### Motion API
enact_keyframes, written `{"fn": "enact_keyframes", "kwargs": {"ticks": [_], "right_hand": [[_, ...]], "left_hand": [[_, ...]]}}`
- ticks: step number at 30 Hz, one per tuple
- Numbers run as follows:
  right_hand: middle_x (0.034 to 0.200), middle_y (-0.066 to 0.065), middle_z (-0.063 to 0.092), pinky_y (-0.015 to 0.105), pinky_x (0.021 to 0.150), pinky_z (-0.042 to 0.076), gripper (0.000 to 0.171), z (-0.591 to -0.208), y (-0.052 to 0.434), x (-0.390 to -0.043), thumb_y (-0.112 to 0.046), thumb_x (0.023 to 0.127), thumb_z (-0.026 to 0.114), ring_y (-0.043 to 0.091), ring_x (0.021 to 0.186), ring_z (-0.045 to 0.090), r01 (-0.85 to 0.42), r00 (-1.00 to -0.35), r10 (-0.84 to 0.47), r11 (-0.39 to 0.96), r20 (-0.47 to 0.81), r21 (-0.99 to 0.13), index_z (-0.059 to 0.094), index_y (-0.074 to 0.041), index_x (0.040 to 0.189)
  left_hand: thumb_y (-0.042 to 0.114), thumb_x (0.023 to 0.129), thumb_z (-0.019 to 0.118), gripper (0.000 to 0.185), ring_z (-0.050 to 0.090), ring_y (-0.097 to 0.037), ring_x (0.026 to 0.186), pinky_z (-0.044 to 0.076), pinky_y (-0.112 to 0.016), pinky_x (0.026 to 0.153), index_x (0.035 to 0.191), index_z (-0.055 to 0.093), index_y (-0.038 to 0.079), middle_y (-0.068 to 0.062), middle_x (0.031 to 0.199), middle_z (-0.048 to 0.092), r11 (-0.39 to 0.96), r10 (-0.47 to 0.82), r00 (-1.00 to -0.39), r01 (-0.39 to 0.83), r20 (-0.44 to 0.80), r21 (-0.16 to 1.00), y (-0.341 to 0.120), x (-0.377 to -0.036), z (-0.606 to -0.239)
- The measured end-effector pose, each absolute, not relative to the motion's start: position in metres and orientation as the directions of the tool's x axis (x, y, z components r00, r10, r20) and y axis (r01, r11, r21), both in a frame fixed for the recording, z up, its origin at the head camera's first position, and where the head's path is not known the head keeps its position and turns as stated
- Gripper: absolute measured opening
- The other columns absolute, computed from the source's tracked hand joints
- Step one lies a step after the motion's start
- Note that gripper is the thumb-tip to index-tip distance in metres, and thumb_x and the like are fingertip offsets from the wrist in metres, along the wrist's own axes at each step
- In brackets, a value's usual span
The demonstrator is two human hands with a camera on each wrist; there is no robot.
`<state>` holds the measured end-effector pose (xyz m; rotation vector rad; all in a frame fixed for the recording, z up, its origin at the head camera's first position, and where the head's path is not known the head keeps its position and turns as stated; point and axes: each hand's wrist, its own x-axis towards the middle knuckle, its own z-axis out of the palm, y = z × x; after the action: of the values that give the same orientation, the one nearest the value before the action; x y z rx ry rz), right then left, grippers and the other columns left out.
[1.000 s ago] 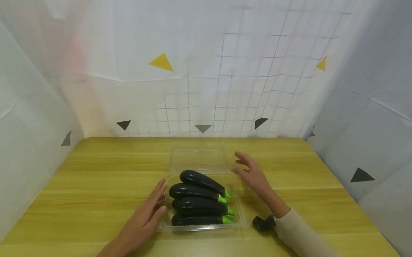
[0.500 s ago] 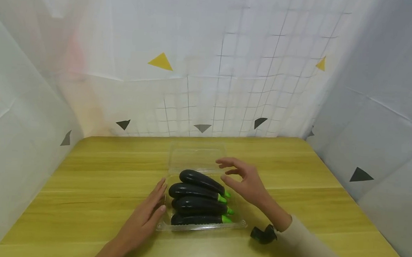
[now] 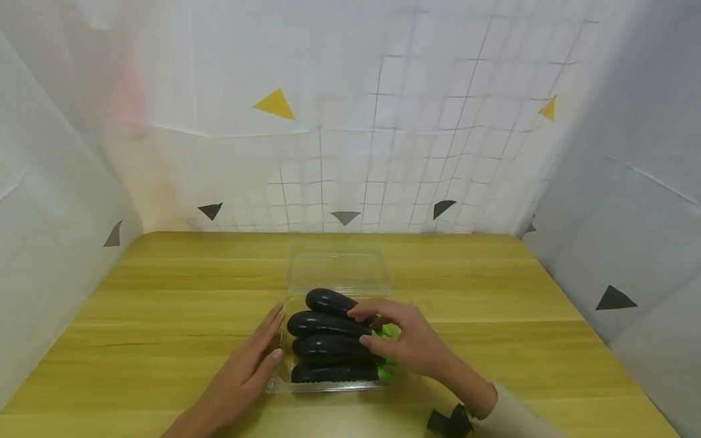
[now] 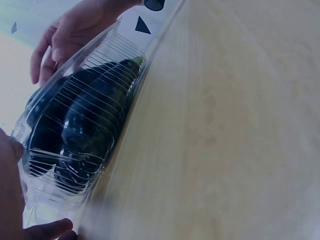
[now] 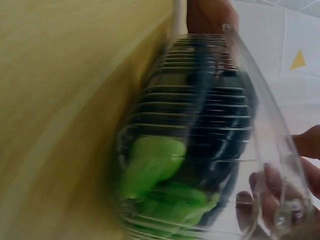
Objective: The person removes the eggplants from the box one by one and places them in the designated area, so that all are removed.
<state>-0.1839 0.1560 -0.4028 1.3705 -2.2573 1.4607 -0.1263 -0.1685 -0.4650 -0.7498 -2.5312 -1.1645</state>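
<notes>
Head view: glossy, tapered eggplants (image 3: pixel 336 349) lie in a clear plastic box (image 3: pixel 340 387); straight-fingered left hand (image 3: pixel 241 373) at its side; right hand (image 3: pixel 412 338) arched over them, thumb apart, contact unclear.

On the right arm (image 3: pixel 467 385) I see a plain beige sleeve (image 3: pixel 524 436), and near its end a small black device (image 3: pixel 450 424). The left hand (image 3: pixel 246 368) and the right hand (image 3: pixel 411 338) are bare.
</notes>
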Motion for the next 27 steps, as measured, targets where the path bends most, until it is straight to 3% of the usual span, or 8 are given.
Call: {"fn": "enact_keyframes", "kwargs": {"ticks": [6,12,20,27], "right_hand": [[0.122,0.009,0.072,0.041,0.079,0.062,0.037,-0.41,0.155,-0.184,0.003,0.089,0.079,0.027,0.102,0.069,-0.773,-0.547,-0.665,0.168,0.508,-0.612,0.069,-0.003,0.125],[0.116,0.002,0.071,0.033,0.069,0.058,0.035,-0.415,0.155,-0.186,-0.001,0.088,0.082,0.02,0.091,0.065,-0.813,-0.517,-0.697,0.218,0.497,-0.54,0.072,-0.008,0.121],[0.119,-0.003,0.065,0.024,0.074,0.053,0.037,-0.418,0.154,-0.184,-0.012,0.087,0.083,0.016,0.091,0.063,-0.858,-0.489,-0.744,0.315,0.455,-0.407,0.07,-0.01,0.122],[0.125,-0.003,0.064,0.035,0.085,0.057,0.046,-0.423,0.153,-0.181,-0.017,0.085,0.085,0.014,0.106,0.064,-0.86,-0.506,-0.743,0.397,0.439,-0.32,0.068,-0.012,0.127]], "left_hand": [[0.02,0.111,0.051,0.056,0.027,-0.024,0.153,0.011,-0.017,0.118,0.163,0.034,0.007,-0.006,0.171,0.024,0.552,0.344,-0.834,0.552,0.432,0.625,-0.169,-0.127,-0.465],[0.022,0.111,0.051,0.056,0.028,-0.024,0.152,0.012,-0.017,0.118,0.163,0.035,0.008,-0.004,0.171,0.023,0.555,0.342,-0.841,0.541,0.419,0.632,-0.169,-0.127,-0.465],[0.022,0.111,0.051,0.057,0.028,-0.023,0.152,0.013,-0.02,0.118,0.165,0.032,0.016,-0.001,0.172,0.022,0.566,0.342,-0.841,0.541,0.42,0.622,-0.169,-0.127,-0.465],[0.023,0.111,0.051,0.058,0.027,-0.024,0.152,0.013,-0.021,0.119,0.165,0.031,0.016,0.002,0.172,0.02,0.568,0.343,-0.841,0.541,0.419,0.62,-0.169,-0.126,-0.465]]}}
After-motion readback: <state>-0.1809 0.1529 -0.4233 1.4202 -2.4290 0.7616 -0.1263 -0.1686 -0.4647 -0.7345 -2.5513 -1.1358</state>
